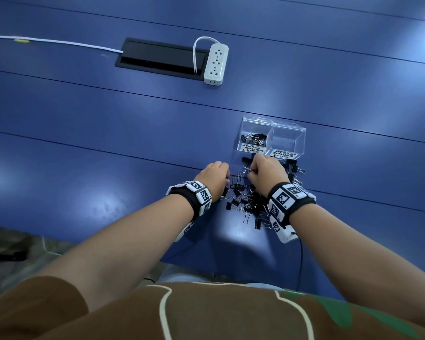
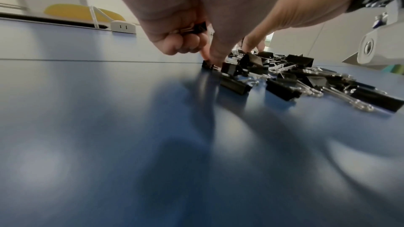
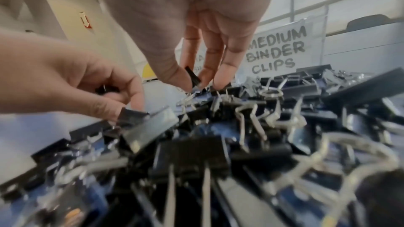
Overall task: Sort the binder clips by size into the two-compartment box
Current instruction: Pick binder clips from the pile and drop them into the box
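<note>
**Sorting barely begun: a few small clips boxed, the heap still waiting**

Take the two-compartment box (image 1: 271, 138) as your landmark; well to its left and nearer you, your left hand (image 1: 215, 176) sits at the left edge of the heap of binder clips (image 1: 249, 202), thumb and forefinger pinching a small clip (image 2: 207, 65) on the blue table (image 1: 108, 143), while the curled fingers already hold another small clip (image 2: 196, 28) in the palm; just in front of the box, your right hand (image 1: 268, 173) pinches a small black clip (image 3: 192, 77) between thumb and fingertips (image 3: 218, 82), the fingers otherwise loosely straight; in the box itself, the left compartment labelled SMALL (image 1: 254, 137) holds only a handful of clips, and the right compartment labelled MEDIUM (image 1: 288, 141) looks empty; I judge you are early in the job, since nearly all the clips, small and medium mixed, lie unsorted in the heap in front of the box.
</note>
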Demonstrator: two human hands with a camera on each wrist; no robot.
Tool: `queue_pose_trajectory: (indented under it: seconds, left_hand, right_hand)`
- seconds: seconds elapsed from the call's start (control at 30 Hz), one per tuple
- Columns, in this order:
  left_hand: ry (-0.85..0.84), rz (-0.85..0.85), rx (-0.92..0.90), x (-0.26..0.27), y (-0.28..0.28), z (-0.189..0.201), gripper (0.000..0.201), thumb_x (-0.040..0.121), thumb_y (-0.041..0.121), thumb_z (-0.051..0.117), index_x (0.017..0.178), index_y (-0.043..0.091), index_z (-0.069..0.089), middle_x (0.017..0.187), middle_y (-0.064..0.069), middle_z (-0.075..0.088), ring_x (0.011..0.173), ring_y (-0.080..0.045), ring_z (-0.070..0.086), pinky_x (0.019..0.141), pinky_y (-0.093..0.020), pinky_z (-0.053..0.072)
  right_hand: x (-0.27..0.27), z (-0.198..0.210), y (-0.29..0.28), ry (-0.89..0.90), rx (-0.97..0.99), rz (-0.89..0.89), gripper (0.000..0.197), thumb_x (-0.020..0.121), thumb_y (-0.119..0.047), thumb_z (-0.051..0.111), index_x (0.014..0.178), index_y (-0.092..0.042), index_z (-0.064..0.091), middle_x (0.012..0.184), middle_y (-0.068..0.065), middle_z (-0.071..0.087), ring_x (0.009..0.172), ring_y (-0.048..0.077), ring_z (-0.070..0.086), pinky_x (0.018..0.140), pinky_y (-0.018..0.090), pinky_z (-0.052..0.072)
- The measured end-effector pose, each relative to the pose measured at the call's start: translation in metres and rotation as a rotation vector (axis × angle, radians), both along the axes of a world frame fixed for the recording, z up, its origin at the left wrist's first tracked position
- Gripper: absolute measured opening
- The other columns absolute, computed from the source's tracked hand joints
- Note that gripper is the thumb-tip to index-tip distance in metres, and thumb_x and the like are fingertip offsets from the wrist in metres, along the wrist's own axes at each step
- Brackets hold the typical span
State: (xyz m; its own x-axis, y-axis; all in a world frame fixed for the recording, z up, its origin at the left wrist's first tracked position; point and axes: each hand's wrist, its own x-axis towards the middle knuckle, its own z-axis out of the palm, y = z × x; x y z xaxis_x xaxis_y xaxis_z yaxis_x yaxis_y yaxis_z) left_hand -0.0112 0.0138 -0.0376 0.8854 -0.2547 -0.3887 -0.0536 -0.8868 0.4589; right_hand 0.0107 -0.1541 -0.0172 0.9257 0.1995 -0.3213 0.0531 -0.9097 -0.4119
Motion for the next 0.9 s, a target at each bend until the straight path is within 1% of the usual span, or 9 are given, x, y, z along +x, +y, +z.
queue_pose_trajectory:
  seconds: [0.1,0.2,0.27,0.37,0.47,0.57,0.67,0.77,0.9]
  left_hand:
    - [-0.002,0.013,-0.006,0.000,0.001,0.002,0.010,0.095,0.019,0.049,0.098,0.010,0.050,0.108,-0.010,0.055,0.104,-0.028,0.048,0.086,-0.041,0.045]
    - [-0.012,0.031,-0.018,0.000,0.007,0.003,0.006,0.093,0.017,0.046,0.095,0.011,0.049,0.104,-0.009,0.055,0.101,-0.029,0.050,0.086,-0.042,0.046]
    - [-0.018,-0.001,-0.015,-0.002,0.012,0.005,0.014,0.089,0.014,0.045,0.102,0.012,0.050,0.105,-0.008,0.055,0.102,-0.028,0.050,0.085,-0.041,0.047]
    - [-0.042,-0.123,0.009,-0.005,0.019,0.007,0.027,0.086,0.016,0.049,0.113,0.016,0.052,0.105,-0.008,0.054,0.101,-0.027,0.050,0.083,-0.038,0.046]
    - [-0.034,-0.180,0.040,-0.004,0.020,0.008,0.027,0.088,0.017,0.051,0.115,0.016,0.053,0.108,-0.010,0.053,0.105,-0.028,0.049,0.085,-0.039,0.045]
    - [-0.039,-0.196,0.063,-0.001,0.020,0.008,0.023,0.089,0.020,0.053,0.112,0.014,0.051,0.110,-0.009,0.053,0.106,-0.027,0.049,0.088,-0.039,0.045]
    - [-0.040,-0.163,0.033,0.001,0.020,0.009,0.018,0.086,0.019,0.056,0.102,0.013,0.049,0.104,-0.007,0.053,0.099,-0.025,0.050,0.084,-0.038,0.047]
    - [-0.012,-0.108,-0.004,0.002,0.021,0.009,0.012,0.084,0.017,0.054,0.094,0.013,0.050,0.099,-0.006,0.054,0.092,-0.024,0.050,0.081,-0.037,0.046]
    - [0.023,-0.048,-0.023,0.002,0.018,0.007,0.011,0.088,0.020,0.052,0.096,0.013,0.051,0.098,-0.004,0.052,0.084,-0.019,0.044,0.076,-0.036,0.045]
  right_hand:
    - [0.004,0.007,-0.001,0.013,0.026,-0.035,0.008,0.080,-0.014,0.057,0.081,-0.015,0.049,0.086,0.004,0.057,0.078,0.023,0.053,0.069,0.033,0.046]
    - [0.005,0.010,-0.006,0.017,0.025,-0.061,0.008,0.081,-0.013,0.057,0.081,-0.014,0.048,0.083,0.003,0.056,0.075,0.022,0.053,0.066,0.030,0.044]
    - [0.000,0.009,-0.009,0.036,0.004,-0.059,0.008,0.081,-0.012,0.057,0.081,-0.013,0.048,0.085,0.004,0.054,0.076,0.022,0.053,0.067,0.031,0.044]
    - [-0.008,0.001,-0.008,0.061,-0.016,-0.041,0.010,0.080,-0.010,0.056,0.080,-0.013,0.047,0.089,0.005,0.052,0.081,0.025,0.052,0.074,0.037,0.049]
    - [-0.011,-0.005,-0.005,0.016,-0.019,-0.027,0.014,0.080,-0.006,0.055,0.077,-0.013,0.044,0.088,0.005,0.047,0.087,0.027,0.049,0.076,0.036,0.046]
    - [-0.010,-0.008,-0.004,-0.008,-0.011,-0.044,0.014,0.081,-0.004,0.055,0.080,-0.013,0.045,0.090,0.007,0.048,0.094,0.027,0.046,0.080,0.035,0.044]
    - [-0.007,-0.009,-0.005,0.004,-0.007,-0.034,0.009,0.081,-0.006,0.057,0.084,-0.012,0.050,0.096,0.009,0.052,0.096,0.026,0.044,0.084,0.034,0.042]
    - [-0.007,-0.005,-0.005,0.002,0.036,-0.022,0.010,0.079,-0.005,0.058,0.080,-0.011,0.050,0.092,0.007,0.051,0.088,0.022,0.047,0.078,0.031,0.044]
    - [0.000,0.008,-0.005,0.006,0.147,-0.073,0.009,0.078,-0.004,0.059,0.078,-0.010,0.051,0.087,0.002,0.052,0.077,0.019,0.050,0.073,0.026,0.046]
